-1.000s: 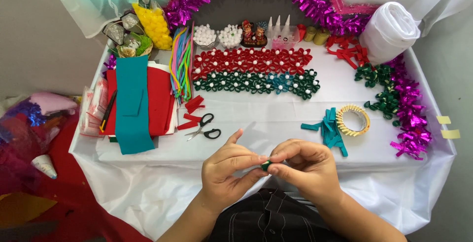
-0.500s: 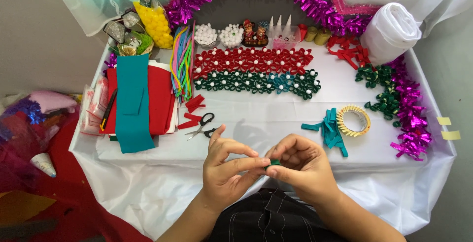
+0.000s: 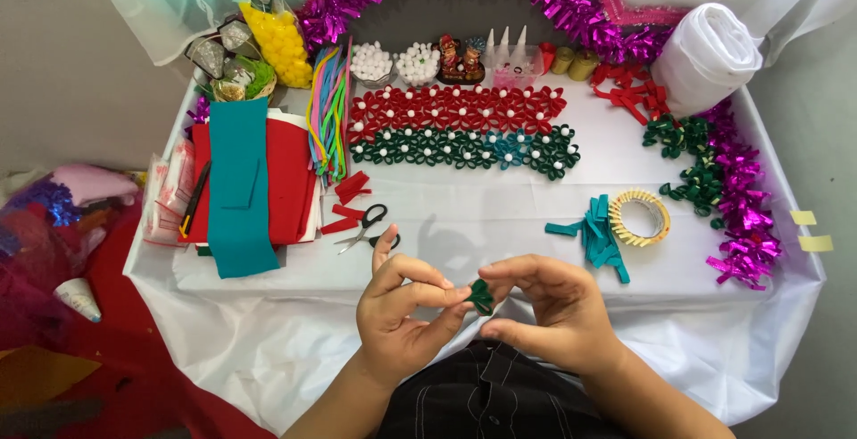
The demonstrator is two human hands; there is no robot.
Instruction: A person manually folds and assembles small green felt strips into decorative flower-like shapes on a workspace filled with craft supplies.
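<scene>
The small dark green folded ribbon piece (image 3: 481, 296) sits directly between the two hands, in the air above the near edge of the white-covered tabletop (image 3: 500, 225) and over the person's lap. The left hand (image 3: 402, 314) pinches it from the left side, with thumb and forefinger closed on its edge. The right hand (image 3: 553, 309) meets it from the right, and its fingers (image 3: 500, 271) curl over the top of the piece and press on it. So both hands are closed on the same piece, and neither is clearly nearer. The piece is very small, and its long axis seems to run roughly up and down, but this is hard to tell.

Further away on the tabletop lie the black-handled scissors (image 3: 368, 227), just beyond the left hand, a roll of yellow tape (image 3: 639, 217) with teal ribbon strips (image 3: 594, 234) beside it, and rows of red and green ribbon flowers (image 3: 460, 128).
</scene>
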